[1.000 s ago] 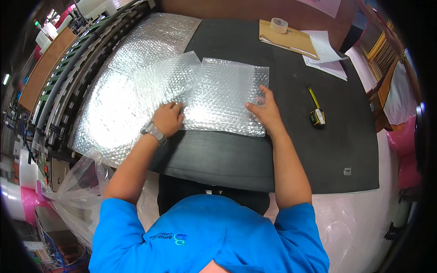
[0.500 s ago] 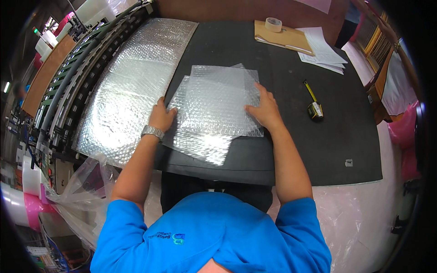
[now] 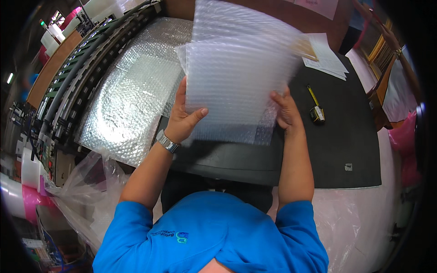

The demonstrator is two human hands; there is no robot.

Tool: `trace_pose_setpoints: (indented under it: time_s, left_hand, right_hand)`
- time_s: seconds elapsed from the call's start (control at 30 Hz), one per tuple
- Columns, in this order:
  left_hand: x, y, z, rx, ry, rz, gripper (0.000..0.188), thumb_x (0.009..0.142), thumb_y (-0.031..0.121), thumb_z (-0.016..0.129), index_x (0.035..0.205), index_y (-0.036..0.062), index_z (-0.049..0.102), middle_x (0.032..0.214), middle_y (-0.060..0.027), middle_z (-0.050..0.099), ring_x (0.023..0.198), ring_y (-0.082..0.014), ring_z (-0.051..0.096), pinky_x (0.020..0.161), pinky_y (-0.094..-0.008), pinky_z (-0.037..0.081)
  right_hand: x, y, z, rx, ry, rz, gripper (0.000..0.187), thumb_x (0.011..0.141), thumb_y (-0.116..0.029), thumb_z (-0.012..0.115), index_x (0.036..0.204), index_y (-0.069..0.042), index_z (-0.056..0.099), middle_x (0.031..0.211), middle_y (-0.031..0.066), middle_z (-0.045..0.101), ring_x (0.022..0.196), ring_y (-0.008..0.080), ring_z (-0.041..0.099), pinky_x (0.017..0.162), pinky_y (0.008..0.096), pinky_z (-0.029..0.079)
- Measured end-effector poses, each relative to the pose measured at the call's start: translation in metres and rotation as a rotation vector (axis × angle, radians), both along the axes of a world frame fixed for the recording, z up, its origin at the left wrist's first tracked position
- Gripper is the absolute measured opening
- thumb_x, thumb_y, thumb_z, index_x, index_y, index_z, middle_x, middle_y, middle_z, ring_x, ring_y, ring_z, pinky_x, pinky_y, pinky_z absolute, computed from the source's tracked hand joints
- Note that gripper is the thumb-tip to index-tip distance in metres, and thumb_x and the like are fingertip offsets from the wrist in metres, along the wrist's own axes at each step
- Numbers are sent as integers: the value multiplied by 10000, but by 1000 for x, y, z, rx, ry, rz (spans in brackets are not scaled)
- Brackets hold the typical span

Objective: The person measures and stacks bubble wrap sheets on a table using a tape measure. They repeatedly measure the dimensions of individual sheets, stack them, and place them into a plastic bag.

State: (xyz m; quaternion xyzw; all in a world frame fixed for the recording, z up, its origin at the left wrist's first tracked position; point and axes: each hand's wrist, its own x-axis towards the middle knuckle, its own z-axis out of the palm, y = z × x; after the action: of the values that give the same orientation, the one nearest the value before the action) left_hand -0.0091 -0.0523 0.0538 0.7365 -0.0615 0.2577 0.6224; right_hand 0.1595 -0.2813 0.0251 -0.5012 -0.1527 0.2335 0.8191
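Note:
Several clear bubble wrap sheets (image 3: 232, 86) are raised off the dark table in front of me, fanned out toward the far side. My left hand (image 3: 183, 119) grips their left edge, thumb on the near face and fingers behind. On the opposite edge my right hand (image 3: 287, 109) pinches them between thumb and fingers. Below and to the left of the stack lies a long, shiny bubble wrap sheet (image 3: 116, 107), flat on the table. Whether the held pieces are single sheets or pouches I cannot tell.
A yellow-bladed tape measure (image 3: 317, 114) lies right of my right hand. White papers (image 3: 328, 57) and a partly hidden brown folder (image 3: 309, 49) are at the far right. A roller machine (image 3: 68, 93) runs along the left. Another person (image 3: 351, 29) stands beyond the table's far right.
The bubble wrap sheets were lying on the table between my hands. Both hands have closed on them and lifted them up, and the sheets now cover the tape roll.

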Motion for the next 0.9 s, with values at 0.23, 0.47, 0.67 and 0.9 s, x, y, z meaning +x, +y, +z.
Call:
trace_pose_setpoints:
  time_s: [0.23, 0.47, 0.67, 0.9]
  left_hand:
    - [1, 23, 15, 326, 126, 37, 874, 745, 436, 610, 1367, 57, 128, 1344, -220, 260, 1268, -277, 223, 1020, -446, 191]
    - [-22, 76, -35, 1216, 920, 617, 773, 763, 635, 406, 1264, 47, 388, 1334, -260, 263, 1248, -388, 236, 1006, -543, 123]
    - [-16, 26, -28, 684, 629, 232, 319, 816, 207, 508, 1090, 49, 546, 1128, -233, 498, 1064, -377, 461, 914, -377, 372]
    - [17, 98, -25, 1367, 334, 438, 346, 762, 164, 532, 1105, 119, 530, 1190, -208, 455, 1028, -363, 489, 848, -389, 415]
  right_hand:
    - [-2, -8, -8, 13, -289, 51, 465, 718, -90, 662, 1142, -39, 480, 1048, 45, 542, 978, 170, 505, 858, 325, 400]
    - [-8, 10, -5, -46, -28, 3, 331, 764, -77, 603, 1075, -21, 506, 853, 83, 575, 902, 210, 555, 735, 338, 488]
    - [2, 9, -18, 367, 306, 31, 368, 819, -148, 512, 1141, 23, 457, 1047, 142, 562, 966, 279, 548, 872, 394, 437]
    - [8, 21, -39, 223, 362, 111, 322, 819, -142, 543, 1092, 18, 482, 991, 141, 559, 906, 274, 561, 799, 410, 474]
